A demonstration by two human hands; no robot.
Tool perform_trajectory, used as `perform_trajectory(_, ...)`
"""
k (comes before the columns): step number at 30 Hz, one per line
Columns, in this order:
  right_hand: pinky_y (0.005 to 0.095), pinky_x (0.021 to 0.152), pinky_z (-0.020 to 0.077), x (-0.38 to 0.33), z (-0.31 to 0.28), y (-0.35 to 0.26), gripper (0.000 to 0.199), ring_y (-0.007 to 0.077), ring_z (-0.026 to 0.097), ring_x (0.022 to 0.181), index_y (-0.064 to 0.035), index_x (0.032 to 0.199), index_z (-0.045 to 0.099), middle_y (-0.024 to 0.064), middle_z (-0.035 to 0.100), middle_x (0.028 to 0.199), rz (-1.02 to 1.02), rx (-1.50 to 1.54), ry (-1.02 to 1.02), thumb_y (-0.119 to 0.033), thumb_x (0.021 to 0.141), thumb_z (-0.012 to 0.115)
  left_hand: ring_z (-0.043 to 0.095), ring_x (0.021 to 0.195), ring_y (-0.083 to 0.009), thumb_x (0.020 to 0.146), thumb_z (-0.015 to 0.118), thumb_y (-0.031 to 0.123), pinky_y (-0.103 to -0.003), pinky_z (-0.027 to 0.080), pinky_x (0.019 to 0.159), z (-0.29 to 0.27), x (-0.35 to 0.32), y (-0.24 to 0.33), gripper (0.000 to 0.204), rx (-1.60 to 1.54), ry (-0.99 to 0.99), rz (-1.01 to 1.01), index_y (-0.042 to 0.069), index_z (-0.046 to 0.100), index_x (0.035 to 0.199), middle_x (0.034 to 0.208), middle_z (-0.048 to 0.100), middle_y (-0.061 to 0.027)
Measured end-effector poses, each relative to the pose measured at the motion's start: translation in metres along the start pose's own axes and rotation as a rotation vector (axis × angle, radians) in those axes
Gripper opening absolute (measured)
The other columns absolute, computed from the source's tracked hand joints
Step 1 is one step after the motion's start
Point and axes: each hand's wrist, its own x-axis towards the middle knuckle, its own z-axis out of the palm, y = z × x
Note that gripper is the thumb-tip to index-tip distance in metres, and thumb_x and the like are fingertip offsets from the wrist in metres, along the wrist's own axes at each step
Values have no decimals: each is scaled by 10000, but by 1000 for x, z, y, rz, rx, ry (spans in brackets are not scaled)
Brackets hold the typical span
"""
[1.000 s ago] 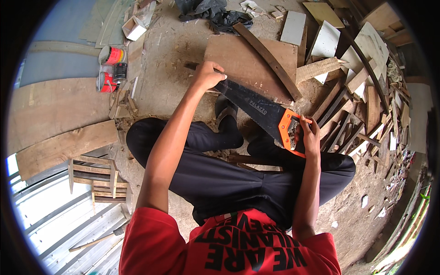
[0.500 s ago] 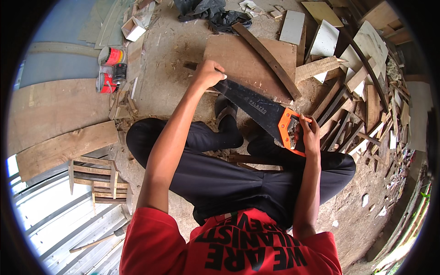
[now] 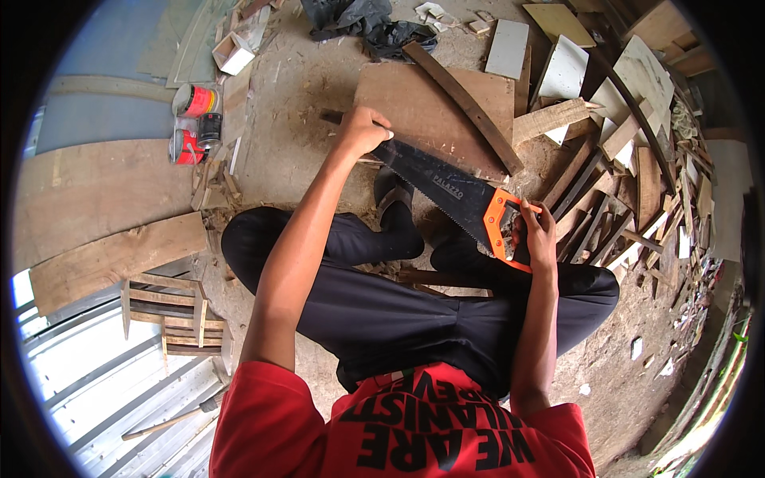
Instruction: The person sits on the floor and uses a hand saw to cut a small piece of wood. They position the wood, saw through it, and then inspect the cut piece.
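Note:
A handsaw (image 3: 446, 185) with a black toothed blade and an orange and black handle slants across in front of my knees. My right hand (image 3: 539, 233) is wrapped round its handle. At the narrow far end of the blade, my left hand (image 3: 364, 131) is closed, its thumb against the metal; the blade's tip is hidden under the fingers. Just past that hand, the end of a dark strip (image 3: 331, 116) shows; whether the fingers also touch it cannot be told. Beyond the blade lies a brown board (image 3: 398, 92), with a dark narrow plank (image 3: 466, 110) across it.
Offcuts and planks (image 3: 586, 195) are heaped on the right. Red and black cans (image 3: 195, 101) stand at the left, near wide boards (image 3: 103, 191) and a slatted wooden frame (image 3: 171, 307). Black plastic (image 3: 351, 17) lies at the far side. My crossed legs (image 3: 382, 303) take up the middle.
Both hands and the saw keep nearly the same place. The surroundings on the left shift very slightly in the picture.

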Motion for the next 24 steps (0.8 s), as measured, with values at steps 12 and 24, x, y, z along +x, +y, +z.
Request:
perform_trajectory(12, 268, 394, 402, 1, 0, 1, 297, 113, 494, 440, -26, 945, 533, 15, 496, 619, 7, -1, -6, -306, 952, 631, 695, 861, -275, 721, 773, 117, -356, 515, 800, -3, 3, 5, 198, 61, -10, 66, 25, 752, 896, 890, 723, -185)
perform_trajectory(24, 265, 399, 408, 1, -1, 1, 302, 113, 504, 453, -17, 1000, 552, 23, 516, 638, 31, -9, 0, -308, 956, 622, 704, 847, -296, 721, 755, 120, -355, 532, 790, 3, 1, 3, 149, 58, 54, 104, 44, 758, 849, 872, 723, -177)
